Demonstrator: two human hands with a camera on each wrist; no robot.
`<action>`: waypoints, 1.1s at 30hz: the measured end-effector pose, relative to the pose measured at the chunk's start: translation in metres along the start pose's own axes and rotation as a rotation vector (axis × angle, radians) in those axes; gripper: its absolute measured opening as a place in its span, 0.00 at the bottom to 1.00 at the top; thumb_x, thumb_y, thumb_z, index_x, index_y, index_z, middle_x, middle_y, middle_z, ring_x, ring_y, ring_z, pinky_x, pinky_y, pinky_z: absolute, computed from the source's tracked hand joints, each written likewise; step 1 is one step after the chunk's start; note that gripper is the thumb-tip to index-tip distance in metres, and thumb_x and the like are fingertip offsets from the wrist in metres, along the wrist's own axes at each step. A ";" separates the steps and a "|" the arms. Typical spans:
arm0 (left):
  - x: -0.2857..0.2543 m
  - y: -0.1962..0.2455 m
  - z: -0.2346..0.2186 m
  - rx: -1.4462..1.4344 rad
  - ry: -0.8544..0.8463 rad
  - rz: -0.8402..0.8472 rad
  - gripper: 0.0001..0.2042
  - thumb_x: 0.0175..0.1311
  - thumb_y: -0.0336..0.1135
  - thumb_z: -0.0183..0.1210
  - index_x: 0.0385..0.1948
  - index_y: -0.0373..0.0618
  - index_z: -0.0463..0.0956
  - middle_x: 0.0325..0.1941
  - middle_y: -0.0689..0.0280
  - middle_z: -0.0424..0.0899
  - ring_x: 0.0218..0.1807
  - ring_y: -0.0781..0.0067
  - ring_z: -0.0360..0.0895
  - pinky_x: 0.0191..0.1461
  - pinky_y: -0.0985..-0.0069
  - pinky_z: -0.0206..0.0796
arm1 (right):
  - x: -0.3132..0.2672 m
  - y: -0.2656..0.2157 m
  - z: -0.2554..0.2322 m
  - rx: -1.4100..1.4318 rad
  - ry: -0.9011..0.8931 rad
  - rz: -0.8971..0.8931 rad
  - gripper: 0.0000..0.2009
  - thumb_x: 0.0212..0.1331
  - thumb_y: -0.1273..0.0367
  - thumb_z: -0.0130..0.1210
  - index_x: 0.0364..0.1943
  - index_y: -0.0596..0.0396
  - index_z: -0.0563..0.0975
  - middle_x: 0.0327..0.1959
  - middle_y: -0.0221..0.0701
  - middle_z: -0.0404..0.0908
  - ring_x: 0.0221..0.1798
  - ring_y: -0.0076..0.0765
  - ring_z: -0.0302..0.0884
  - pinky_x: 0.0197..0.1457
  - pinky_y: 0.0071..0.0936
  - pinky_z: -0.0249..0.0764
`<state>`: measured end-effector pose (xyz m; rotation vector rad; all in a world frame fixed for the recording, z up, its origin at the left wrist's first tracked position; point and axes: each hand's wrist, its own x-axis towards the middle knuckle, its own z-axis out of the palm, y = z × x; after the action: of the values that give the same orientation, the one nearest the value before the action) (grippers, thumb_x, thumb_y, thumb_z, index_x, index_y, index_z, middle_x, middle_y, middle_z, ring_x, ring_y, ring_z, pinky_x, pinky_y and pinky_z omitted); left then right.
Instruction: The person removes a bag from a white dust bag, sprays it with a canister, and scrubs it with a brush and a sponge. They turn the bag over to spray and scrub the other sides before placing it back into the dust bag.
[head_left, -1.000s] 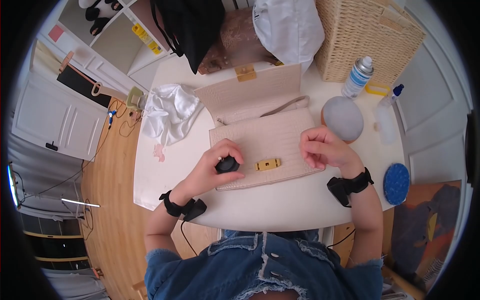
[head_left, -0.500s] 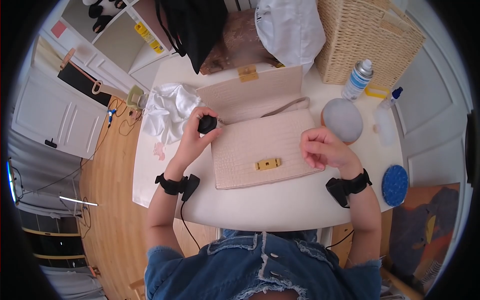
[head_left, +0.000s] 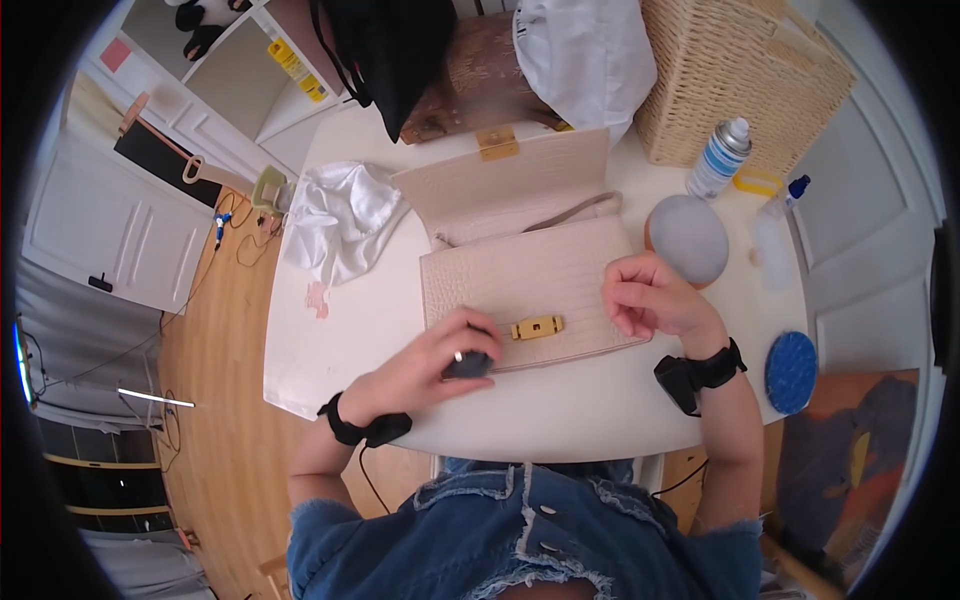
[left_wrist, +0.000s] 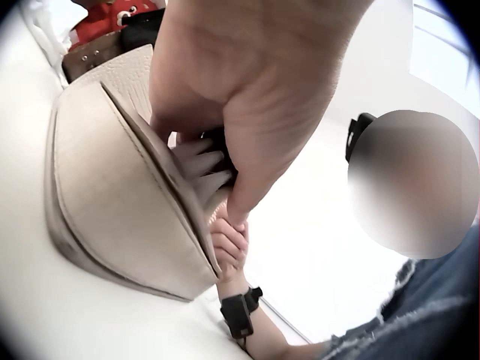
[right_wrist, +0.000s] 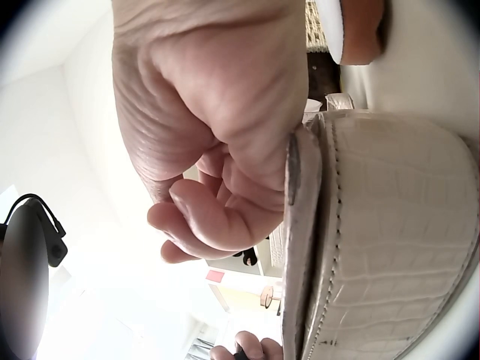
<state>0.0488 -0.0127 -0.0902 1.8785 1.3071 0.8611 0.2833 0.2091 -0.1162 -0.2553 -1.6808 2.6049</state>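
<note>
A beige crocodile-textured handbag [head_left: 530, 270] lies on the white table, its flap [head_left: 530, 170] folded back and a gold clasp plate [head_left: 537, 328] on its front panel. My left hand [head_left: 430, 365] grips a small round black brush [head_left: 467, 364] over the bag's near left corner. In the left wrist view, pale blurred bristles [left_wrist: 202, 166] show beneath the fingers, close against the bag's edge. My right hand [head_left: 655, 297] rests at the bag's right side, fingers loosely curled with nothing in them. Seen from the right wrist, that hand [right_wrist: 217, 142] lies against the bag's rim.
White satin cloth [head_left: 345, 220] lies left of the bag. To the right are a round grey-topped pad [head_left: 688, 240], a spray can [head_left: 718, 158], a clear bottle [head_left: 770, 240] and a blue disc [head_left: 791, 373]. A wicker basket [head_left: 730, 90] and several bags stand behind.
My left hand went with the brush from the near left of the bag up to its far left edge, then back down to the near left corner. The right hand stays in place.
</note>
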 end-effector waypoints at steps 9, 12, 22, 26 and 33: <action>0.006 -0.043 -0.030 0.050 0.381 -0.051 0.16 0.52 0.25 0.65 0.42 0.44 0.71 0.46 0.62 0.73 0.53 0.63 0.71 0.59 0.72 0.61 | -0.001 0.000 0.000 -0.017 0.014 -0.025 0.10 0.66 0.68 0.50 0.28 0.57 0.73 0.18 0.30 0.75 0.14 0.17 0.65 0.16 0.13 0.60; 0.006 -0.024 -0.018 0.046 0.216 -0.026 0.16 0.52 0.26 0.65 0.42 0.43 0.72 0.48 0.62 0.72 0.53 0.62 0.71 0.59 0.73 0.62 | -0.001 0.002 -0.001 -0.013 0.006 -0.028 0.10 0.66 0.68 0.50 0.28 0.57 0.73 0.19 0.30 0.75 0.14 0.17 0.66 0.16 0.13 0.60; -0.002 -0.030 -0.024 0.136 0.241 0.074 0.33 0.50 0.32 0.68 0.60 0.44 0.63 0.50 0.60 0.73 0.55 0.58 0.70 0.62 0.67 0.58 | 0.008 -0.039 0.045 -0.514 -0.002 0.237 0.09 0.58 0.75 0.58 0.41 0.60 0.74 0.26 0.28 0.76 0.22 0.19 0.71 0.23 0.14 0.68; -0.009 -0.033 -0.036 -0.004 0.244 0.128 0.43 0.49 0.34 0.69 0.68 0.46 0.52 0.57 0.58 0.71 0.62 0.60 0.65 0.68 0.67 0.53 | 0.037 -0.049 0.097 -0.845 0.062 0.076 0.22 0.54 0.74 0.62 0.53 0.57 0.69 0.39 0.29 0.75 0.31 0.19 0.72 0.29 0.14 0.70; -0.019 -0.086 -0.067 -0.595 0.395 -0.033 0.18 0.72 0.38 0.49 0.59 0.42 0.69 0.60 0.65 0.71 0.65 0.76 0.62 0.70 0.73 0.50 | 0.099 -0.022 0.135 -1.165 0.074 -0.192 0.26 0.53 0.70 0.63 0.58 0.52 0.68 0.48 0.35 0.72 0.46 0.35 0.72 0.44 0.27 0.72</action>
<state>-0.0547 0.0024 -0.1271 1.2553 1.1240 1.4678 0.1630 0.1083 -0.0540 -0.1722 -2.7656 1.1915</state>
